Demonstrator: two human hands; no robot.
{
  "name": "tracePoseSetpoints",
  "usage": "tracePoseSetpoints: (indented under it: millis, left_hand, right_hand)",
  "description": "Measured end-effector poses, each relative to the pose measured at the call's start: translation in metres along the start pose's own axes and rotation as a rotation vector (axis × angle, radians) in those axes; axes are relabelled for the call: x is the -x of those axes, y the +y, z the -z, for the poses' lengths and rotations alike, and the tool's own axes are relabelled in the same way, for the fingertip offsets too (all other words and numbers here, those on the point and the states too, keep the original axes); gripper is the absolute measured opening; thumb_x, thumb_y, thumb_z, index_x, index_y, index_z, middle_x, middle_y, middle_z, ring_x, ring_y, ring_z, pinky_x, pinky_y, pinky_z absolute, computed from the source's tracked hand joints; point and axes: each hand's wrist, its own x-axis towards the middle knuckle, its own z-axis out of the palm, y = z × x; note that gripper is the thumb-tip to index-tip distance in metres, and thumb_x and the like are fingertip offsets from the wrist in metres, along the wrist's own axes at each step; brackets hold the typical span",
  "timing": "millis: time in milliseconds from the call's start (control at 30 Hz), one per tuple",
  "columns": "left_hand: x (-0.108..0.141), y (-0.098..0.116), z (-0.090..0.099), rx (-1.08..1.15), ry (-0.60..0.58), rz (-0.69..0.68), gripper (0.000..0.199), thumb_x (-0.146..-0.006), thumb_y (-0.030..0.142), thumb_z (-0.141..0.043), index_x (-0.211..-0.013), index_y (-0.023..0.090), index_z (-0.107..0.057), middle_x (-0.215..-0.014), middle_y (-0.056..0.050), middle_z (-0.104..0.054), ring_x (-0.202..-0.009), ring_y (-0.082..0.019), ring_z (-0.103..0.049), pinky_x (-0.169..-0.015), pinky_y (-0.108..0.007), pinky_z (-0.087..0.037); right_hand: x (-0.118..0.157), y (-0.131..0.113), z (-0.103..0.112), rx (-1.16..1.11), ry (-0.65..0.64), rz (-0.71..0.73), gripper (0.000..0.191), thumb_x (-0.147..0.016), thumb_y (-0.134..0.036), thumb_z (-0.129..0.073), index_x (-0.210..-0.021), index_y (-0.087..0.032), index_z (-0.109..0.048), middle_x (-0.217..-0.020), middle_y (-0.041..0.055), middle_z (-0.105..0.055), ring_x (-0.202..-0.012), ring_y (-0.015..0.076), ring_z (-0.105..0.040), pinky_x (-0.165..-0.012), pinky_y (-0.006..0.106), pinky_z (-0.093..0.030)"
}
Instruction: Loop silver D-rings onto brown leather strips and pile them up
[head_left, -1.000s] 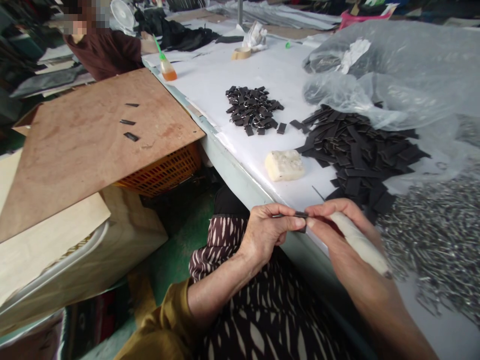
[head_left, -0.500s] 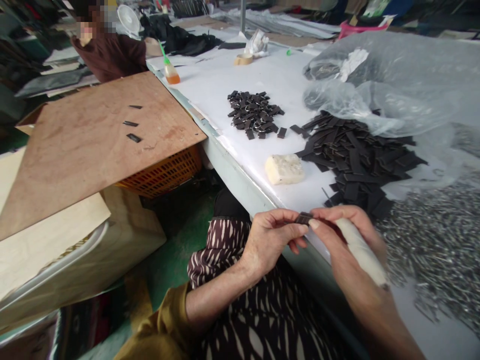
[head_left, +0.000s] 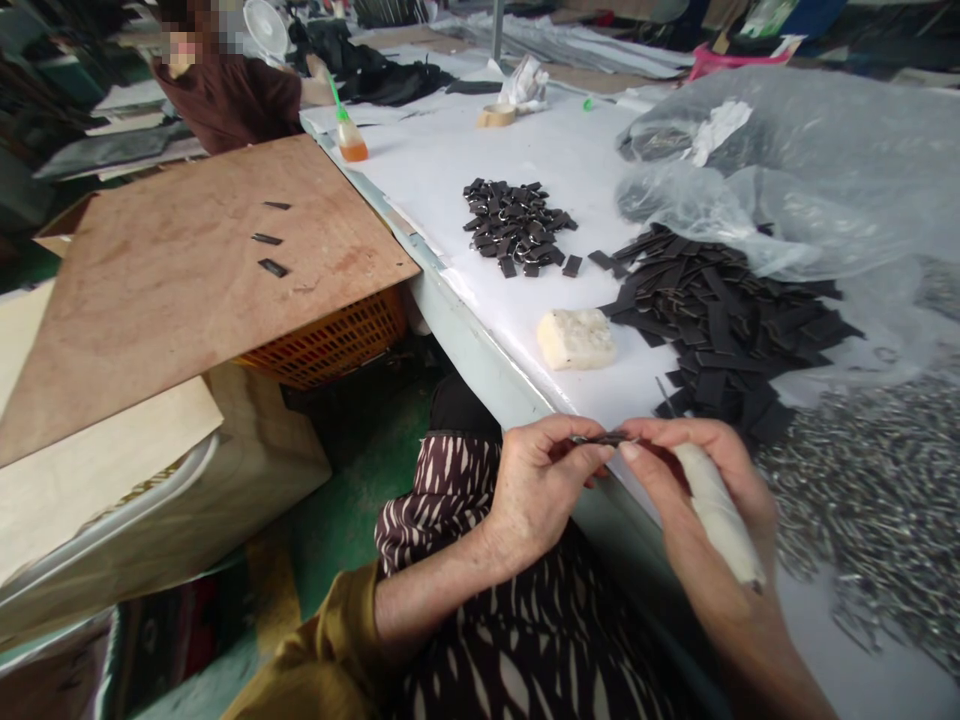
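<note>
Between the fingertips of both hands, at the table's front edge, is a small dark strip (head_left: 601,438). My left hand (head_left: 536,480) pinches its left end. My right hand (head_left: 705,480) pinches the other end and also holds a white-wrapped tool (head_left: 718,515) across the palm, its thin metal tip pointing up and left. Behind the hands lies a cream-coloured block (head_left: 576,339). Further back is a pile of small dark pieces with metal rings (head_left: 517,225). Many loose dark strips (head_left: 720,310) are heaped to the right, beside a mass of small metal parts (head_left: 870,500).
Clear plastic sheeting (head_left: 810,150) covers the back right. A bottle with orange liquid (head_left: 351,138) and a tape roll (head_left: 496,115) stand further back. Three dark pieces lie on a wooden board (head_left: 187,270) at left, above an orange basket (head_left: 330,340). A person (head_left: 225,95) is behind it.
The dark strip between my fingers has turned and now shows a thinner side. The view has shifted slightly, and both hands remain together at the table edge.
</note>
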Motion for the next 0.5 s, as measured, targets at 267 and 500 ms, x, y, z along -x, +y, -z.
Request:
tracePoseSetpoints:
  millis: [267,500]
  left_hand:
    - [-0.002,0.002,0.001,0.005,-0.007,0.073,0.013,-0.071,0.024,-0.066,-0.076,0.012,-0.066,-0.051,0.000,-0.057,-0.047,-0.010,-0.050,-0.047,-0.021,-0.041]
    - [-0.005,0.008,-0.003,0.023,0.080,0.122,0.008,-0.061,0.018,-0.068,-0.065,0.011,-0.066,-0.051,0.003,-0.052,-0.040,-0.005,-0.040,-0.038,-0.019,-0.029]
  right_hand:
    - [0.000,0.000,0.000,0.107,0.003,0.126,0.009,-0.079,-0.029,-0.061,-0.083,-0.024,-0.054,-0.092,0.0017,-0.062,-0.082,0.0161,-0.060,-0.067,0.026,-0.050]
    - [0.000,0.011,0.008,0.192,-0.087,0.135,0.017,-0.081,-0.038,-0.058,-0.090,-0.024,-0.056,-0.096,0.0026,-0.065,-0.082,0.0162,-0.064,-0.066,0.021,-0.051]
